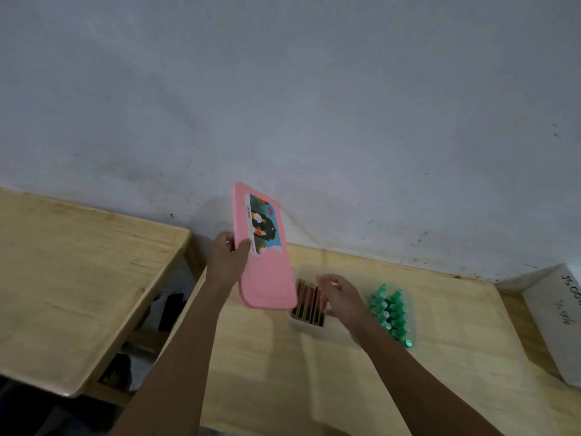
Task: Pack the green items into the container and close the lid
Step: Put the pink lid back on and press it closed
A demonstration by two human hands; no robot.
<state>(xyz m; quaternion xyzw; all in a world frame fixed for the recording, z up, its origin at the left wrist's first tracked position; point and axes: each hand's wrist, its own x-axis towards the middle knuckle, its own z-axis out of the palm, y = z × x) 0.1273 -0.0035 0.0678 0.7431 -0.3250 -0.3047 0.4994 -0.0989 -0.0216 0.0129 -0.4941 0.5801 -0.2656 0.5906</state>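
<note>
The person is holding the pink lid point(267, 278) up over the desk point(276, 372) with the left hand point(228, 256). That hand's fingers point(243, 247) are pinching 1 long edge of the lid. The right hand point(339, 297) is hovering over the clear container point(309, 330), fingers loose and a bit spread, holding nothing. The green bottles point(391, 313) are standing in a tight bunch at the container's right end. I cannot tell if they are inside its clear walls or just beside them. Dark and red sticks point(309, 305) are sitting in the left part. To do this well, I think the right hand should be checking that every green bottle is inside. Then the lid should be coming down flat, corners lined up.
</note>
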